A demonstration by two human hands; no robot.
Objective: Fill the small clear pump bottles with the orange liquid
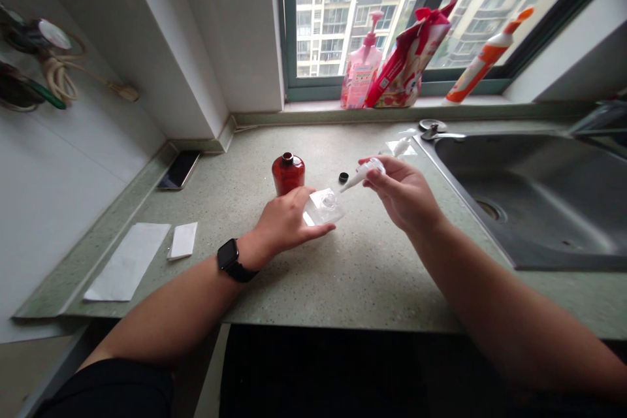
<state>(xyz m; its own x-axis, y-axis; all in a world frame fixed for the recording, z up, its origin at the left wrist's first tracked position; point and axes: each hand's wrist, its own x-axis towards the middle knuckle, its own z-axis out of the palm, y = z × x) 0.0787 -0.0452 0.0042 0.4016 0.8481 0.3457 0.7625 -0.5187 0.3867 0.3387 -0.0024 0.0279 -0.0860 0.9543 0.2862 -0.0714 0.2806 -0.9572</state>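
My left hand point(289, 221), a black watch on its wrist, is closed around a small clear squarish bottle point(323, 215). The bottle's round mouth faces up towards me. Between the fingers of my right hand point(404, 192) is a small translucent funnel point(361, 174), its narrow tip pointing down and left. That tip is close to the bottle's mouth, and a slight gap seems to lie between them. Just behind my left hand stands a red-brown bottle point(288, 173) with an uncapped neck. A small black cap point(343, 177) lies on the counter near the funnel.
On the speckled counter point(343, 287) lie a phone point(179, 170), a white paper sheet point(128, 261) and a folded paper point(183, 240). A steel sink point(539, 209) is at right. A pink pump bottle point(362, 72), red bag point(411, 62) and orange-white bottle point(482, 64) line the sill.
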